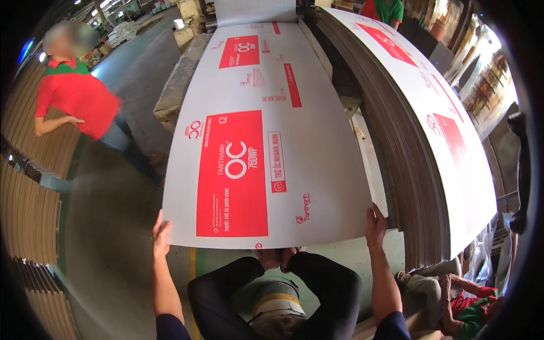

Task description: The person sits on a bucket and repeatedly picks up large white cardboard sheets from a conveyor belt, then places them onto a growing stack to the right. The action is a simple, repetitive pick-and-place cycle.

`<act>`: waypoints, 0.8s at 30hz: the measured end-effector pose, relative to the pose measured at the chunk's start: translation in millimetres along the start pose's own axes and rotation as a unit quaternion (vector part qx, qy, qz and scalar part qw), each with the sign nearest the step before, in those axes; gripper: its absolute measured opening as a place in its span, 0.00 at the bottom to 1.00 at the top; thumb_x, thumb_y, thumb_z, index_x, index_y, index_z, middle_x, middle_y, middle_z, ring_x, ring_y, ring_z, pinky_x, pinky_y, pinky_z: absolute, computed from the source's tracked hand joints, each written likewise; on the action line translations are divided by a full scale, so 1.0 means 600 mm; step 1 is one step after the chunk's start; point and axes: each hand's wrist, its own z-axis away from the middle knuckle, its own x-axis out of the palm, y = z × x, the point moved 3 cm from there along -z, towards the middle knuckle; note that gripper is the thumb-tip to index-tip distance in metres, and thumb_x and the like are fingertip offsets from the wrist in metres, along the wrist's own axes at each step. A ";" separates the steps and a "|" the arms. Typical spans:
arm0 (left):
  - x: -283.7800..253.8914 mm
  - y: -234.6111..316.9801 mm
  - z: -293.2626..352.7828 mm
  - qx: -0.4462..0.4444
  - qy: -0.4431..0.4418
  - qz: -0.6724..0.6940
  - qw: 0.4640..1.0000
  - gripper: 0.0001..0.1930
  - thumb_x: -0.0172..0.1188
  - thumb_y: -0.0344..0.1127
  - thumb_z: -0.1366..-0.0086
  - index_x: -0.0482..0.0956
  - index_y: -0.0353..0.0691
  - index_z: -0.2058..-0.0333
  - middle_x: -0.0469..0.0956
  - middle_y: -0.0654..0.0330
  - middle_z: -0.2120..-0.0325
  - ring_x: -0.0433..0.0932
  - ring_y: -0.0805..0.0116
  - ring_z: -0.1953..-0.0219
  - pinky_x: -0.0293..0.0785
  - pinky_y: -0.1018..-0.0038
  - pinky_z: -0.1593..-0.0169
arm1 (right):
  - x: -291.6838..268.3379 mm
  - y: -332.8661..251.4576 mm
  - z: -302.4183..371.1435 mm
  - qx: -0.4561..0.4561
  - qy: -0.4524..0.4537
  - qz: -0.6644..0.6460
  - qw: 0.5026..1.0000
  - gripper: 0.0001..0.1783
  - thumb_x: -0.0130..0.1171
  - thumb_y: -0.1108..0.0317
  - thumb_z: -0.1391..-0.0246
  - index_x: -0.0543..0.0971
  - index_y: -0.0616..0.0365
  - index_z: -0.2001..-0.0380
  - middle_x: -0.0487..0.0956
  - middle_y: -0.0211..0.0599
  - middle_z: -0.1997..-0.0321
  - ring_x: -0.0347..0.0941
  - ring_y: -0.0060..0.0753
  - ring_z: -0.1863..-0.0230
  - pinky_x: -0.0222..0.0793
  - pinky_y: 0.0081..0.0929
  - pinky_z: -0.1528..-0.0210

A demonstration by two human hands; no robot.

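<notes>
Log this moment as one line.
Left hand: at near-left corner of printed sheet | Right hand: at near-right corner | Right side: cardboard stack | Left side: person in red top

Sheet (323, 153): one large, rectangular white board, printed in red on the upper face. Orientation: printed side up, apparently flat, long axis running straight away from the wearer. Location: centre of the view, near edge above the wearer's lap. Main marking: large red panel (233, 177), left of the centreline in the near half, carrying white lettering turned sideways. Secondary markings: narrow red panel (276, 162) just right of the main one; red logo (304, 209) toward the near right corner; slim red bar (292, 85) farther along the right side; second red panel (239, 51) near the far end
</notes>
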 end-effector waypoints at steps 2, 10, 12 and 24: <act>0.000 0.008 -0.005 0.014 0.005 -0.001 1.000 0.32 0.57 0.29 0.36 0.56 0.40 0.35 0.63 0.55 0.39 0.64 0.66 0.39 0.58 0.72 0.37 | 0.000 -0.007 -0.003 -0.041 0.030 -0.001 0.999 0.24 0.54 0.61 0.39 0.72 0.66 0.45 0.80 0.43 0.54 0.75 0.24 0.59 0.69 0.22 0.54; 0.022 0.083 -0.101 0.041 0.015 -0.003 0.999 0.31 0.57 0.28 0.36 0.57 0.37 0.36 0.64 0.54 0.39 0.64 0.64 0.39 0.59 0.70 0.38 | 0.046 -0.057 -0.104 -0.079 0.047 -0.039 0.995 0.24 0.55 0.60 0.40 0.73 0.66 0.46 0.79 0.48 0.53 0.76 0.29 0.57 0.70 0.25 0.53; 0.032 0.108 -0.145 0.051 0.004 -0.009 0.999 0.31 0.57 0.28 0.36 0.57 0.37 0.36 0.63 0.54 0.39 0.64 0.64 0.39 0.59 0.70 0.38 | 0.056 -0.073 -0.145 -0.077 0.035 -0.038 0.996 0.24 0.55 0.60 0.40 0.73 0.67 0.46 0.79 0.49 0.53 0.76 0.30 0.55 0.70 0.26 0.53; 0.015 0.064 -0.297 0.003 0.336 0.162 0.928 0.42 0.44 0.65 0.39 0.47 0.49 0.32 0.47 0.60 0.31 0.59 0.60 0.35 0.42 0.48 0.36 | 0.105 -0.251 -0.306 -0.106 0.070 0.162 0.979 0.45 0.51 0.43 0.43 0.52 0.63 0.34 0.63 0.71 0.41 0.56 0.59 0.34 0.53 0.43 0.34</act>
